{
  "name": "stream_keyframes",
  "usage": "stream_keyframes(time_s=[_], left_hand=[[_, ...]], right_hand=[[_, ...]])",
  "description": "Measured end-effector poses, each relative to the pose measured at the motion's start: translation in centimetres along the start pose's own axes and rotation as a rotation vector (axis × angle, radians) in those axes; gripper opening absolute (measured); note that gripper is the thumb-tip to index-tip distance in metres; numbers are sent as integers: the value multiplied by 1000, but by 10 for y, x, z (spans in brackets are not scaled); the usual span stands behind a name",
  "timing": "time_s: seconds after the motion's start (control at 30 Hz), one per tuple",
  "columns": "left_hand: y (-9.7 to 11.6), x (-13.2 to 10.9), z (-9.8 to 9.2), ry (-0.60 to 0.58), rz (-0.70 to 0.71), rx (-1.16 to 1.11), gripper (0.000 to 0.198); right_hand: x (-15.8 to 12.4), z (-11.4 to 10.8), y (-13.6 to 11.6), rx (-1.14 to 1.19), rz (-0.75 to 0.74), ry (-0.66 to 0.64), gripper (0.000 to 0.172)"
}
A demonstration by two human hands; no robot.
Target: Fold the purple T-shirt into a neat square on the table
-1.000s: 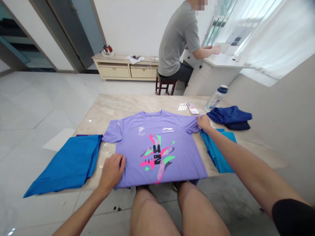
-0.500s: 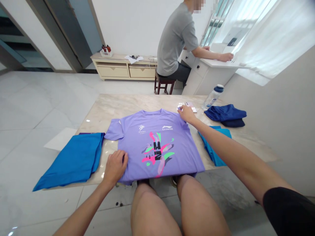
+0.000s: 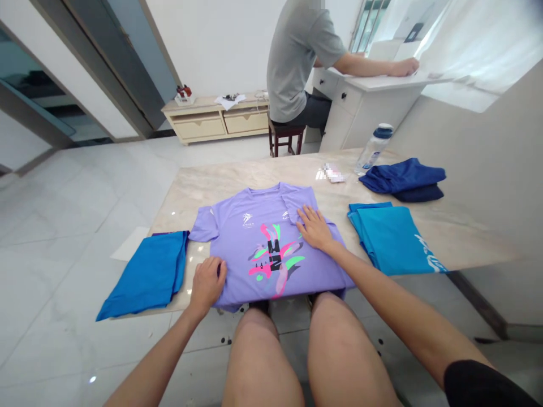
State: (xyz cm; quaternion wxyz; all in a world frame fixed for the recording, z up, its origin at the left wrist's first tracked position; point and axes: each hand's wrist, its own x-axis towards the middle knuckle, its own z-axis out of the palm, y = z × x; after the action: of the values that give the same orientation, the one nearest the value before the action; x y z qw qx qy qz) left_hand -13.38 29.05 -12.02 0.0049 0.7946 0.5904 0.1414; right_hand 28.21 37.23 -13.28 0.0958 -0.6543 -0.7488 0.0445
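1. Here's the lilac T-shirt (image 3: 265,249), flat on the marble table top (image 3: 241,175), hem at the near edge: sleeve on the right folded inward, left sleeve (image 3: 203,224) lying out.
2. Left hand (image 3: 207,285): open, pressing the shirt's lower edge.
3. Right hand (image 3: 314,228): open, fingers spread on the chest, gripping nothing.

Stone table (image 3: 237,183) standing before me; T-shirt (image 3: 271,263) lying on near edge, left hand (image 3: 207,285) and right hand (image 3: 314,228) resting on it; folded shirt (image 3: 146,277) lying left, folded garment (image 3: 392,240) right, dark garment (image 3: 403,178) behind that; bottle (image 3: 374,148) standing farther back, phone (image 3: 333,172) lying to its left.
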Motion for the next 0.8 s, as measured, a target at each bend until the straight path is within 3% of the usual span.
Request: stream_keyframes(time_s=[0.13, 0.27, 0.37, 0.53, 0.67, 0.8], left_hand=[[9, -1, -5, -45, -3, 96, 32], [33, -4, -9, -130, 37, 183, 30], [46, 8, -11, -161, 20, 153, 27], [33, 69, -19, -39, -349, 75, 23], [7, 120, -23, -42, -683, 54, 43], [-13, 145, -17, -112, -786, 17, 53]], right_hand=[[-16, 1, 14, -7, 1, 23, 67], [-39, -2, 38, -13, -26, 51, 68], [-53, -3, 46, -14, -35, 62, 68], [-57, -7, 41, -30, -20, 67, 67], [-56, -10, 37, -18, -29, 70, 66], [-57, -8, 38, 11, -26, 117, 65]])
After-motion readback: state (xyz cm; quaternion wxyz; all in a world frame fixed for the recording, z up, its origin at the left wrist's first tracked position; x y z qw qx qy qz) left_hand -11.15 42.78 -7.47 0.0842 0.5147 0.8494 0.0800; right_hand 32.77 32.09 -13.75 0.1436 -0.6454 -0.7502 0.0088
